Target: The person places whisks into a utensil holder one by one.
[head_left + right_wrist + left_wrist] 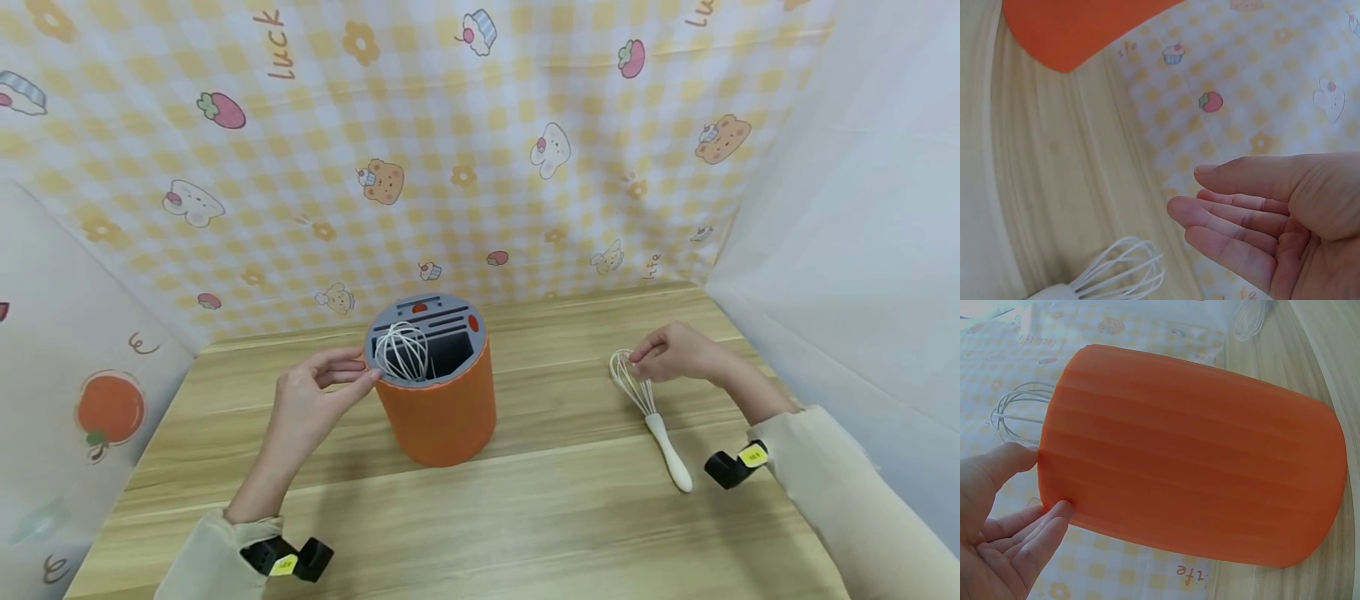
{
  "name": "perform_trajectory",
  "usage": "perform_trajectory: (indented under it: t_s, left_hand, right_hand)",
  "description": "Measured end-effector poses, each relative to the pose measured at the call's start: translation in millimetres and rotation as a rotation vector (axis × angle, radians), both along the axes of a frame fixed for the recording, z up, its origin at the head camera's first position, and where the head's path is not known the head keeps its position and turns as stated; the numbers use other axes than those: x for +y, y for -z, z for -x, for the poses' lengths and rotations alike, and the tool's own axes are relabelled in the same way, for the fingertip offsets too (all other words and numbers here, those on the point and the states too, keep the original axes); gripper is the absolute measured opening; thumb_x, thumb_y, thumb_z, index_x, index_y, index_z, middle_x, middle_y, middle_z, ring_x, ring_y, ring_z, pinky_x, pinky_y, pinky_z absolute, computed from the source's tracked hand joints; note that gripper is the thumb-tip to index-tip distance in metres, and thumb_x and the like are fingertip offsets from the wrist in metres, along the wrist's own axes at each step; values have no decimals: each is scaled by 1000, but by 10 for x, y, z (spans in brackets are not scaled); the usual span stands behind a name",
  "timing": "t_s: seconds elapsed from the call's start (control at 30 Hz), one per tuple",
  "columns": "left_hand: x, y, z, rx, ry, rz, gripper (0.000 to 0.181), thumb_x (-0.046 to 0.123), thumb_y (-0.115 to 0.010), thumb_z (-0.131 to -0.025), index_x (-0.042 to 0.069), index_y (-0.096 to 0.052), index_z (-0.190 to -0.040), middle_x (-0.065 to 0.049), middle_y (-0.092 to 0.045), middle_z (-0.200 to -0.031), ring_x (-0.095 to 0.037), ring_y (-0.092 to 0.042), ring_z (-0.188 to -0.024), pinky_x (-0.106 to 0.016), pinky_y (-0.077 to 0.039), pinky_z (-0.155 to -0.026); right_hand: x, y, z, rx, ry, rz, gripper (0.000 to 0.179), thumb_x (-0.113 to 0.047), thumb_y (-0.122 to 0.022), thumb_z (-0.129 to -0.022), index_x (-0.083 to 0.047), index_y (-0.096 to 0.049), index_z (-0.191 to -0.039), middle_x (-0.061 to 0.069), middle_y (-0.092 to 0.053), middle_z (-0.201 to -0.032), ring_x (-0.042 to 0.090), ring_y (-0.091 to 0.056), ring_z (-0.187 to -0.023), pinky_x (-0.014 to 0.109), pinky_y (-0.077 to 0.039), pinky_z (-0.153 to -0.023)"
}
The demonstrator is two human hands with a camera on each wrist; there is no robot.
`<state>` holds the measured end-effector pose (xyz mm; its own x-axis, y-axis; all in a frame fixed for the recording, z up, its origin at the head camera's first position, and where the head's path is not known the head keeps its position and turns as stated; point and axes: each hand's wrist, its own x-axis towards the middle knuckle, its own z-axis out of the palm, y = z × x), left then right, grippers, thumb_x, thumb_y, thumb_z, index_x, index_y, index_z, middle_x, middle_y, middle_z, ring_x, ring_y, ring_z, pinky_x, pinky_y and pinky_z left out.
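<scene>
Presently, in the head view, the left hand (311, 404) is gripping the rim of an orange holder (438, 425) between thumb and fingers; the holder is standing upright just to the right of that hand; its grey slotted top (390, 315) is facing up, and a wire whisk (402, 350) is poking out of its large opening, just beside the left fingertips; the right hand (678, 354) is hovering, fingers loosely bent, over the wire end of a white-handled whisk (664, 442); that whisk is lying on the wooden table (555, 500), its handle pointing back toward the person; a checked cloth (300, 167) is hanging beyond both hands.

In the left wrist view, the thumb is pressing at the holder's edge while the fingers are touching its side, the wire whisk showing just beyond the thumb.

In the right wrist view, the right hand is holding nothing; thumb and fingers are standing slightly apart, and the white-handled whisk is lying near the fingertips, a gap showing between.
</scene>
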<state>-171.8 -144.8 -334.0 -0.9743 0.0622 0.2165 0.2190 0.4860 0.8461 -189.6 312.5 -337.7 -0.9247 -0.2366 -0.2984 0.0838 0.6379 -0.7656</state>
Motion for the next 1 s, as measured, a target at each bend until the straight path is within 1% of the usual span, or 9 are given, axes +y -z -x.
perform_trajectory:
  t_s: [0.17, 0.3, 0.43, 0.67, 0.83, 1.0]
  left_hand:
    - [-4, -10, 10, 0, -6, 10, 47, 36, -73, -77, 6, -63, -112, -7, -68, -95, -3, -63, -83, -17, -49, -68]
    - [-8, -9, 10, -4, -8, 15, 47, 35, -74, -77, 6, -62, -112, -7, -68, -95, -3, -63, -84, -18, -49, -67]
    - [-4, -3, 7, -13, -5, 10, 47, 34, -74, -77, 6, -62, -112, -8, -68, -96, -4, -63, -83, -18, -50, -67]
    - [3, 7, 7, -11, -9, 12, 47, 34, -74, -77, 6, -63, -112, -7, -68, -95, -4, -63, -82, -14, -47, -72]
    - [7, 6, 6, 0, -7, 9, 45, 32, -75, -77, 5, -63, -111, -7, -68, -94, -3, -63, -82, -15, -48, -70]
    - [10, 4, 4, 9, -5, 8, 44, 31, -75, -77, 5, -63, -111, -8, -68, -94, -3, -63, -81, -13, -47, -71]
  right_hand:
    - [111, 86, -46, -21, 16, 20, 35, -9, -70, -80, 15, -58, -102, 13, -68, -87, 23, -65, -80, 37, -53, -72]
    - [194, 150, -55, -39, 35, 21, 35, -8, -70, -80, 16, -58, -102, 12, -68, -84, 26, -65, -80, 38, -53, -72]
    - [274, 224, -91, -70, 49, 23, 36, -10, -70, -80, 16, -59, -103, 12, -68, -85, 29, -64, -83, 40, -52, -74]
    - [384, 400, -210, -97, 30, 31, 30, -10, -67, -82, 14, -60, -99, 15, -67, -87, 26, -65, -80, 38, -53, -72]
    - [450, 516, -272, -132, 33, 52, 25, -7, -64, -84, 15, -60, -96, 16, -67, -87, 26, -65, -78, 36, -53, -69]
    - [481, 602, -316, -159, 40, 53, 24, -7, -64, -85, 14, -60, -95, 17, -67, -86, 25, -66, -76, 37, -53, -69]
